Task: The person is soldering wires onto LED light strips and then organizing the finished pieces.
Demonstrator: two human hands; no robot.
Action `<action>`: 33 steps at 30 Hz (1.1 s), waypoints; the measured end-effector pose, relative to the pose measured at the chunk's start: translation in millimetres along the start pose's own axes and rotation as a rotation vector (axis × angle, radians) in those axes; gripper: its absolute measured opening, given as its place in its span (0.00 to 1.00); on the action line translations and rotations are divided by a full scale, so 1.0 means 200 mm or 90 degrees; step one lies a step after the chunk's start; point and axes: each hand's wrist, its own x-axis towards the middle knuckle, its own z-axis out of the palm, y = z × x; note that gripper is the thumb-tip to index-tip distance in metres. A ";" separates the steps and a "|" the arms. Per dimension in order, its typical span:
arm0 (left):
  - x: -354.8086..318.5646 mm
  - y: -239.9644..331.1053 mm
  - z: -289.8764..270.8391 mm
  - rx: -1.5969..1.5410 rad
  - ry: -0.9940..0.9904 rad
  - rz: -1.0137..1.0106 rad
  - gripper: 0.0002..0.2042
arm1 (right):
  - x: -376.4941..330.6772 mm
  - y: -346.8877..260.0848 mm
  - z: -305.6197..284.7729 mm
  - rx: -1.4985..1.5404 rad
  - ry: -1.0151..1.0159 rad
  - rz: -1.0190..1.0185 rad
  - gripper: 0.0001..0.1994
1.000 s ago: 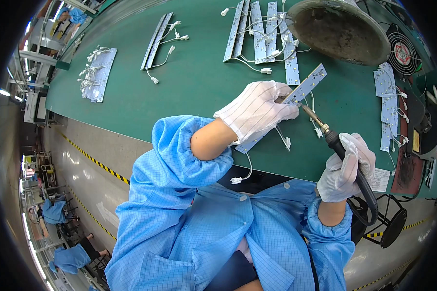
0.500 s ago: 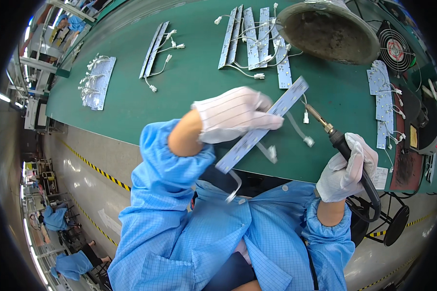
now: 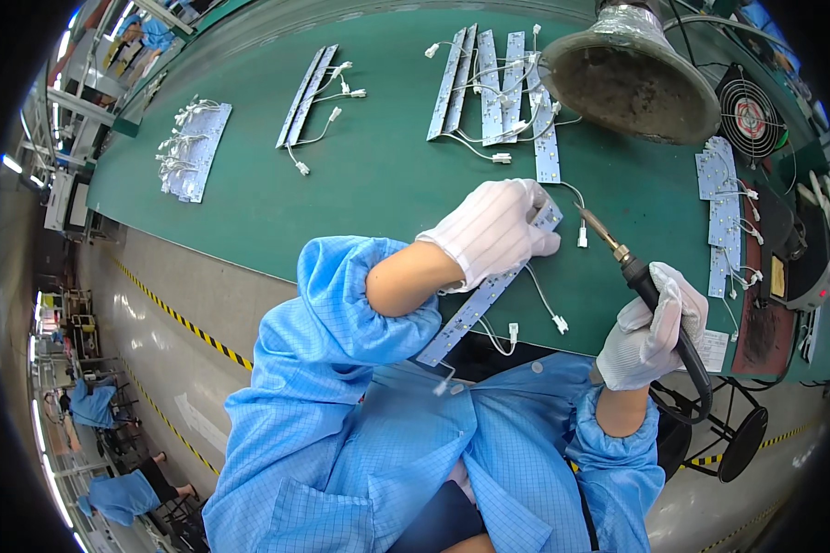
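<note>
My left hand (image 3: 500, 232), in a white striped glove, is closed around the upper part of a narrow white LED strip board (image 3: 478, 311). The board slants over the near table edge, and thin white wires with plugs dangle from it. In my gloved right hand (image 3: 657, 324) is a soldering iron (image 3: 638, 275), held by its black handle. Its tip points up and left, a little to the right of the board's far end and apart from it. Beyond my left hand, several more LED boards (image 3: 492, 92) with wires lie on the green mat.
A flared metal fume hood (image 3: 632, 83) overhangs the far right, beside a round fan (image 3: 752, 106). Joined LED boards (image 3: 724, 221) lie near the iron's stand (image 3: 791, 263). At left are a board pair (image 3: 306, 97) and a wired board stack (image 3: 198, 152) on the green table (image 3: 369, 194).
The LED board has come down toward me, and my left hand now grips it nearer its far end. My right hand keeps the soldering iron in nearly the same place.
</note>
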 end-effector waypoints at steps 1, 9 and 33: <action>0.00 0.01 -0.02 -0.008 -0.023 -0.037 0.21 | 0.00 0.00 0.00 -0.001 -0.004 0.000 0.19; -0.02 -0.09 0.05 0.071 0.028 0.152 0.10 | -0.02 0.01 -0.03 0.351 -0.120 0.156 0.15; -0.02 -0.03 0.02 -0.049 0.067 0.072 0.15 | -0.01 0.01 -0.02 0.290 -0.105 0.118 0.18</action>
